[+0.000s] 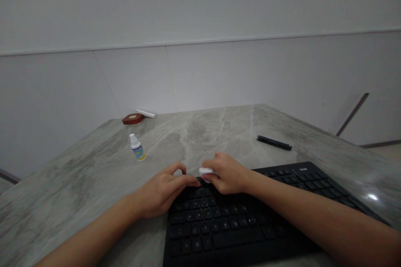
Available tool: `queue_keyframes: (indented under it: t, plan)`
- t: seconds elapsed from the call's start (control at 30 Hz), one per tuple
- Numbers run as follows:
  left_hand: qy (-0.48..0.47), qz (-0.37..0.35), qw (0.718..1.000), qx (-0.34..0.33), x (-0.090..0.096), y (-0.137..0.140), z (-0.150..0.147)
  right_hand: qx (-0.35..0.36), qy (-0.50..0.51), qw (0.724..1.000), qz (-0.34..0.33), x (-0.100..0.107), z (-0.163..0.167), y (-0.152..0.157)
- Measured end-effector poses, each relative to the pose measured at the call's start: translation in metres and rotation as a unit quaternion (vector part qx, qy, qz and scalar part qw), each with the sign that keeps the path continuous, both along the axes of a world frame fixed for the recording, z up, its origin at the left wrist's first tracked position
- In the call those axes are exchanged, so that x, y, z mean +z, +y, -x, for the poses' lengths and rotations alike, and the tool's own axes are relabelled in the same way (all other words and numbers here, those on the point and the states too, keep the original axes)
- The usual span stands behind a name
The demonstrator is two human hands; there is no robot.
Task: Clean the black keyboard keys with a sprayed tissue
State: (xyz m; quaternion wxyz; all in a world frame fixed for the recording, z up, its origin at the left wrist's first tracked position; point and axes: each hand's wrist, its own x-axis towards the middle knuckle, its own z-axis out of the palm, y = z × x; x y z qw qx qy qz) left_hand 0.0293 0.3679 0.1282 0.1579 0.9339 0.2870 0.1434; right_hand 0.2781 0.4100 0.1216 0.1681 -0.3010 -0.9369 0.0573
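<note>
A black keyboard [232, 238] lies on the table close to me, its right side running off toward the right. My right hand [224, 173] is closed around a small folded white wipe [206, 171], held at the keyboard's far edge. My left hand [167, 187] is at the far left corner of the keyboard. Its thumb points toward the wipe, the index finger is bent, and the hand grips the keyboard's edge; the other fingers are partly hidden. My right forearm crosses over the keys and covers some of them.
A small white spray bottle [138, 149] with a colourful label stands left on the grey marbled table [200, 137]. Behind it lie a brown-red case [132, 119] and a thin white box [145, 114]. A black pen [274, 142] lies to the right. A pale wall [200, 75] rises behind.
</note>
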Motion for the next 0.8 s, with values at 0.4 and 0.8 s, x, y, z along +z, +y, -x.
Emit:
queue_keyframes:
  t: [0.4,0.8]
  plan:
    - [-0.041,-0.148,0.987,-0.045,-0.006,0.002,0.007,-0.003,-0.001,1.000,-0.002,-0.002,0.001,0.001]
    - [-0.094,-0.177,0.979,-0.043,-0.008,0.007,0.010,0.087,0.007,0.996,0.009,0.002,0.012,-0.004]
